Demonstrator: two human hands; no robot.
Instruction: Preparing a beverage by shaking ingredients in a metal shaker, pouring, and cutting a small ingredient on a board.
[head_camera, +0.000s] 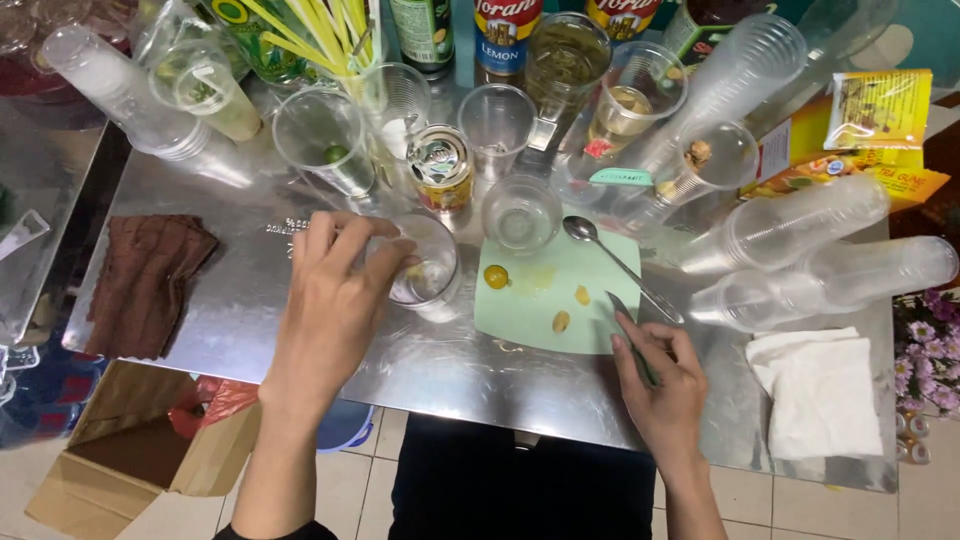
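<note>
the left hand (335, 300) lies curled over the rim of a short clear plastic cup (425, 262), fingers closed on its near side; the cup stands upright on the shiny metal counter (240, 310), just left of a pale green cutting mat (545, 300). something pale sits inside the cup, but it is hard to make out through the fingers. the right hand (662, 385) is clamped on a small knife (628, 325), whose blade tip rests on the mat's right edge.

on the mat lie a small round yellow-orange fruit (496, 276) with a dark spot, two small yellowish pieces (571, 308) near its lower middle, and a long metal spoon (620, 268) lying aslant across the upper right corner. just behind the mat stands a second empty clear cup (521, 213), and beside it an opened tin can (441, 167).

farther out, a brown folded cloth (145, 280) lies on the counter's left end and a white folded cloth (820, 392) on its right end. stacks of clear plastic cups (820, 250) lie on their sides at the right. bottles, glasses and yellow straws crowd the back edge, their tops cut off. below the counter are pale floor tiles and an open cardboard box (120, 460).
</note>
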